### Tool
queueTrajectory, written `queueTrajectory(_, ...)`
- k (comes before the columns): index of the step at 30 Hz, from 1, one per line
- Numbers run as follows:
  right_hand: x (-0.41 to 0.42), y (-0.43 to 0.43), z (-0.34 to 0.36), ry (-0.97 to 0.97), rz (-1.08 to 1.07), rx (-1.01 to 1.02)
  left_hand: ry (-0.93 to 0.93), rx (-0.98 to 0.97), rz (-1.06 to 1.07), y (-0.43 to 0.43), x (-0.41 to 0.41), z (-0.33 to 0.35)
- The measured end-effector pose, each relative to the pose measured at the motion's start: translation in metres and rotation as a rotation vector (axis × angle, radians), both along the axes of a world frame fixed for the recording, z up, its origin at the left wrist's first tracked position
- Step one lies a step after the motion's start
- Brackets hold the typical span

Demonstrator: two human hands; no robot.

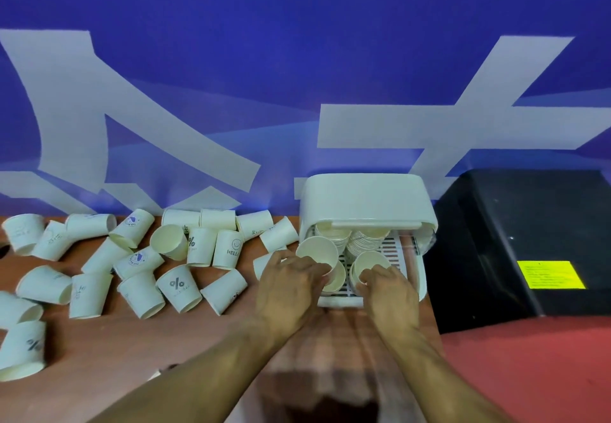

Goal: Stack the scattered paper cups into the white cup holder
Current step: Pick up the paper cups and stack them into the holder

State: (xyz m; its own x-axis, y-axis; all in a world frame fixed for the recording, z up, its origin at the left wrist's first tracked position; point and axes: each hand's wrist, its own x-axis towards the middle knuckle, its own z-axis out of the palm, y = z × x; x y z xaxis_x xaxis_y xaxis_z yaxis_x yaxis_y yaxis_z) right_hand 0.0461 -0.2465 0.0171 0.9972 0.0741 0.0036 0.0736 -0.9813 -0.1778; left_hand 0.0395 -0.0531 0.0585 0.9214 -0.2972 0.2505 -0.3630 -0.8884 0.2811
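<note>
The white cup holder (367, 201) stands at the back of the brown table, its lid raised over a slatted tray. Two stacks of paper cups (362, 239) lie inside it. My left hand (291, 282) grips a paper cup (317, 250) at the tray's left front, above another cup (335, 279). My right hand (388, 288) holds a second paper cup (370, 262) by its rim over the tray's right front. Several scattered cups (178, 285) lie tipped or upside down on the table to the left.
A black box (515, 234) with a yellow label stands right beside the holder. A blue wall with white shapes runs behind the table. A red surface (529, 366) lies at the lower right. The table's brown top (148, 350) shows in front.
</note>
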Motion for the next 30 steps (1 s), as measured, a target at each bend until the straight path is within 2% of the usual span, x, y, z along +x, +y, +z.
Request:
queueTrajectory(6, 0.004, -0.007, -0.025, 0.126, 0.039, 0.042, 0.065, 0.038, -0.016, -0.006, 0.004, -0.015)
queueTrajectory(16, 0.015, -0.007, -0.04, 0.107, -0.04, 0.263, 0.089, 0.057, -0.048, -0.019, 0.013, -0.031)
queueTrajectory(23, 0.011, -0.008, -0.045, 0.104, -0.056, 0.339, 0.143, 0.193, -0.078, -0.027, 0.014, -0.045)
queueTrajectory(27, 0.011, -0.008, -0.045, 0.106, -0.08, 0.369, 0.232, 0.195, -0.099, -0.027, 0.018, -0.056)
queueTrajectory(30, 0.012, -0.008, -0.046, 0.099, -0.089, 0.374, 0.216, 0.214, -0.126, -0.028, 0.019, -0.063)
